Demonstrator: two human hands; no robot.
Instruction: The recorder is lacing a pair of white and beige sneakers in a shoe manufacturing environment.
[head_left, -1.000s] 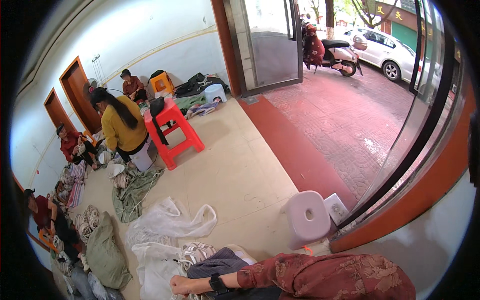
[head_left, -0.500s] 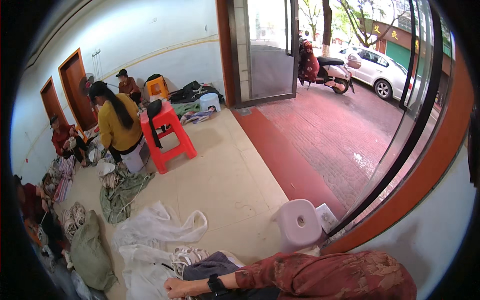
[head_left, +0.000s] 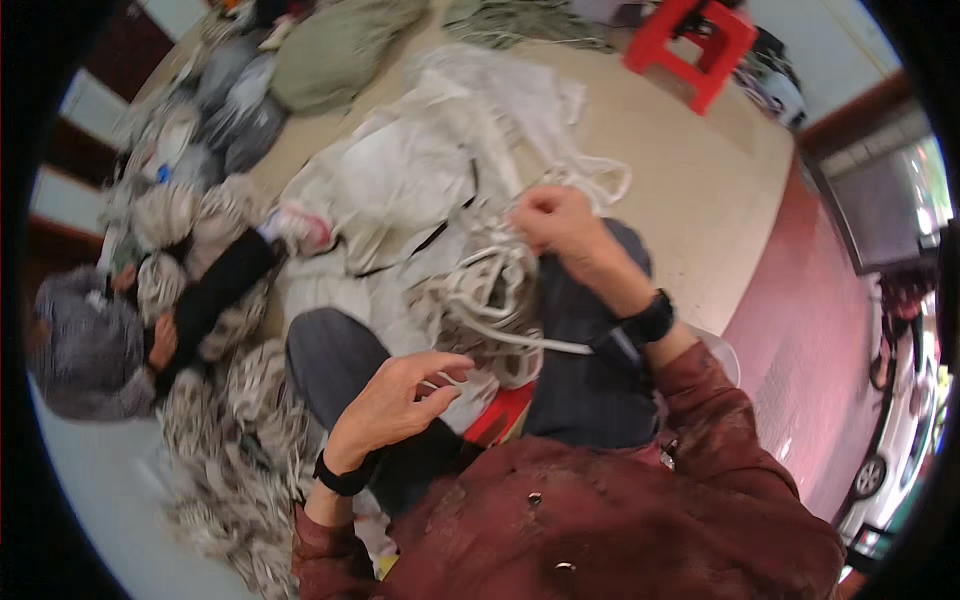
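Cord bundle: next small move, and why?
Probably bring the left hand to the bundle to steady it: that hand looks empty, its fingers parted, while the right hand is curled at the bundle's upper edge in view.

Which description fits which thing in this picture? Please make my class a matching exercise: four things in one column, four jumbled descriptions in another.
Things
1. Left hand
2. Strap bundle
3. Stool at the top right
4. Car at the right edge

Descriptions
A. Bright red
B. Pale and looped
C. White, outdoors
D. Open, not clenched

Right pairs: 1-D; 2-B; 3-A; 4-C
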